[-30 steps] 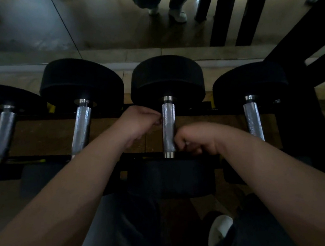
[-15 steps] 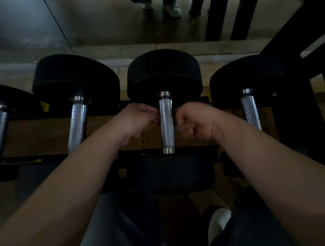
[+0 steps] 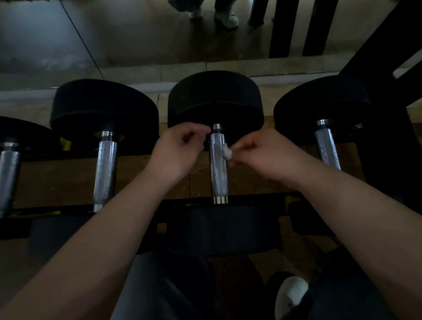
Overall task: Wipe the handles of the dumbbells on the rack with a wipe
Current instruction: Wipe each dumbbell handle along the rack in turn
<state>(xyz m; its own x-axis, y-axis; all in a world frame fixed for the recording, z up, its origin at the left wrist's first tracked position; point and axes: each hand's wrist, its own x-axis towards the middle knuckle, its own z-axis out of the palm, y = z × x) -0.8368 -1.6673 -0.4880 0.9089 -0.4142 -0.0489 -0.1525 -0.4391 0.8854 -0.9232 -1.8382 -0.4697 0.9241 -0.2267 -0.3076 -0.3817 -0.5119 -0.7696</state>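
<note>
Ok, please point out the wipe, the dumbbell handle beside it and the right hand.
wipe (image 3: 227, 153): head view, white crumpled middle.
dumbbell handle (image 3: 218, 174): head view, middle of the knurled bar.
right hand (image 3: 263, 154): head view, back of the hand.

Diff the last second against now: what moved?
Right hand, pinching the white wipe, slid up the third handle from the left, from its near end to its upper part. Left hand stayed by the far end; dumbbells unmoved.

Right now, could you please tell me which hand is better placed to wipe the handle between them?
The right, probably. The right hand pinches the white wipe, which touches the right side of the handle. The left hand curls beside the handle's top, with no wipe visible in it.
</note>
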